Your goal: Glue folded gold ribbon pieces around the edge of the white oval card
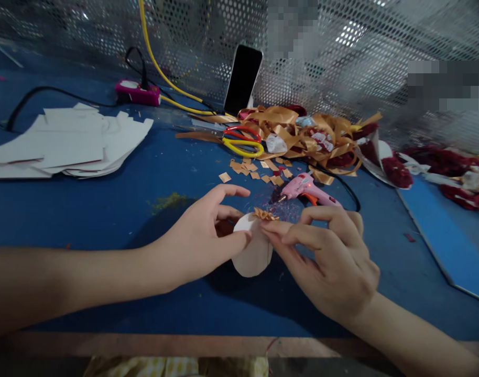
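A white rounded paper piece is held upright above the blue table, between both hands. My left hand is curved round its left edge, with the thumb on the near face and fingers behind. Along the top edge of the paper sits a pleated gold ribbon piece. My right hand pinches at the paper's upper right, its thumb and index fingertip just under the gold pleats. Just beyond my right hand a pink glue gun lies on the table, its nozzle pointing left.
White paper sheets are stacked at the left. Scissors, small gold squares and heaped gold ribbon lie beyond the hands. A phone leans against the mesh, right of a magenta power strip. A blue board is at right.
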A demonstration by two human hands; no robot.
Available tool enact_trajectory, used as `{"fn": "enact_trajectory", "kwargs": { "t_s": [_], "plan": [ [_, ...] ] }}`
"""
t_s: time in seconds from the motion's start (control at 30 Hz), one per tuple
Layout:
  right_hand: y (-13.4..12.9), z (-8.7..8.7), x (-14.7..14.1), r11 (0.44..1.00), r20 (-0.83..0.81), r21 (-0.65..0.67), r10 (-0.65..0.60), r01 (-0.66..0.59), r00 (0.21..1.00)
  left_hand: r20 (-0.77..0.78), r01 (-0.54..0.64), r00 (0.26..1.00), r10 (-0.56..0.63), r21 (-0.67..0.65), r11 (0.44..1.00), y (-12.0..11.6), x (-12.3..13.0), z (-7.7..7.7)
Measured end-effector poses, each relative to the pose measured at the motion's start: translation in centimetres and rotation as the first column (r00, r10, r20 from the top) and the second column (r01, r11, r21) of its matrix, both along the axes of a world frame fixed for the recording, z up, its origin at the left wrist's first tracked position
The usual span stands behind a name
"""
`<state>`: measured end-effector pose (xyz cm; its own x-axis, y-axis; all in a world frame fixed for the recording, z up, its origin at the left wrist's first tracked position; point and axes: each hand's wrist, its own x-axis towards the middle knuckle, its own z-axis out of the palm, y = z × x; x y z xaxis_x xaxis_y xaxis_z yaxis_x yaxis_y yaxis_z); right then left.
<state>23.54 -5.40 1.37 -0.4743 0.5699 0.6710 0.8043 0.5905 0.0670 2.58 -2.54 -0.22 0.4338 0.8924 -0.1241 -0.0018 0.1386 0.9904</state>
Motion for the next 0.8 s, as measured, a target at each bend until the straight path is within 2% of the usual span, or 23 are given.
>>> {"fn": "enact_trajectory", "kwargs": {
  "t_s": [0.3, 0.63, 0.8],
  "plan": [
    [0.5, 0.0, -0.4, 0.998, 0.021, -0.045, 0.045, -0.044, 0.999, -0.066, 0.033, 0.997, -0.033, 0.003, 0.999, 0.1, 0.1, 0.6],
    [0.6, 0.1, 0.1, 0.991, 0.090, -0.060, 0.126, -0.120, 0.988, -0.036, 0.065, 0.997, -0.061, 0.125, 0.990, -0.3, -0.2, -0.4],
    [0.6, -0.3, 0.4, 0.989, 0.138, -0.028, 0.147, -0.145, 0.980, -0.063, 0.081, 0.995, -0.072, 0.154, 0.985, -0.5, -0.3, -0.7]
  ]
}}
